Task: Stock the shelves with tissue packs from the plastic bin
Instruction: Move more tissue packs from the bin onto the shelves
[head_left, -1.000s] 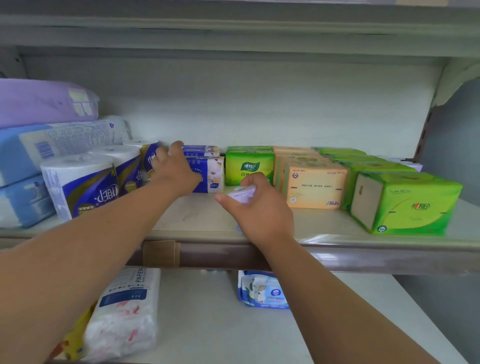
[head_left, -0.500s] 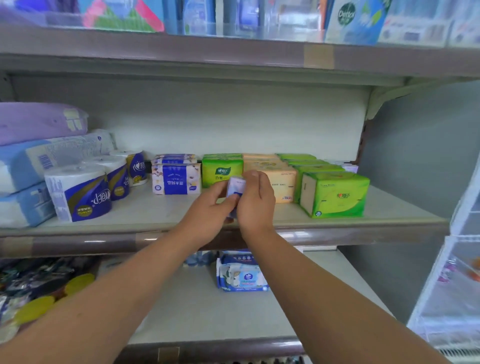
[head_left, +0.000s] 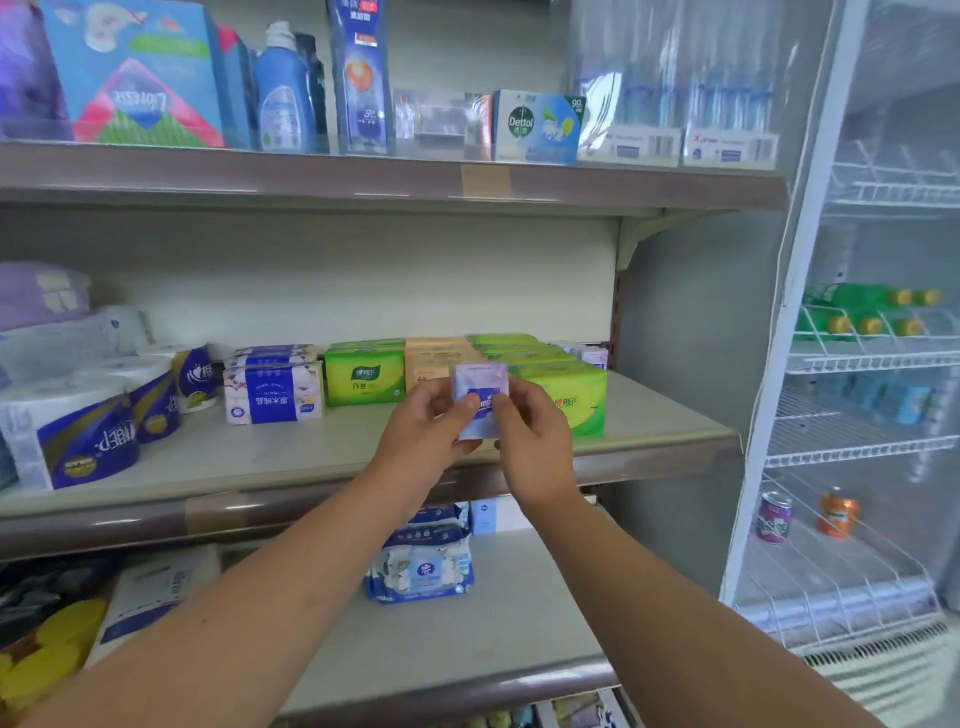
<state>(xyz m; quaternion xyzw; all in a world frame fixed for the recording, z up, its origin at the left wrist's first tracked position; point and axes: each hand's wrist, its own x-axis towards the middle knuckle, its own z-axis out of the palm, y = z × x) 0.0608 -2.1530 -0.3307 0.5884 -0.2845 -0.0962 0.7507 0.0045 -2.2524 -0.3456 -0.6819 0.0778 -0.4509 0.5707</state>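
A small pale purple tissue pack (head_left: 480, 383) is held upright in front of the middle shelf (head_left: 311, 457), with both hands on it. My left hand (head_left: 426, 426) pinches its left side and my right hand (head_left: 532, 431) grips its right side. Behind it on the shelf stand blue-and-white tissue packs (head_left: 272, 389), green packs (head_left: 365, 375), orange packs (head_left: 431, 358) and a larger green pack (head_left: 571, 397). The plastic bin is out of view.
Toilet rolls (head_left: 78, 431) and large wrapped bundles (head_left: 36, 296) fill the shelf's left end. The upper shelf (head_left: 363, 176) carries detergent and boxes. Wet-wipe packs (head_left: 423, 564) lie on the lower shelf. A glass-door fridge (head_left: 857, 415) with wire racks stands at the right.
I have stepped back from the shelf, so more shelves and the fridge show. My left hand left the blue packs and joined my right hand on the small purple pack, now raised upright.
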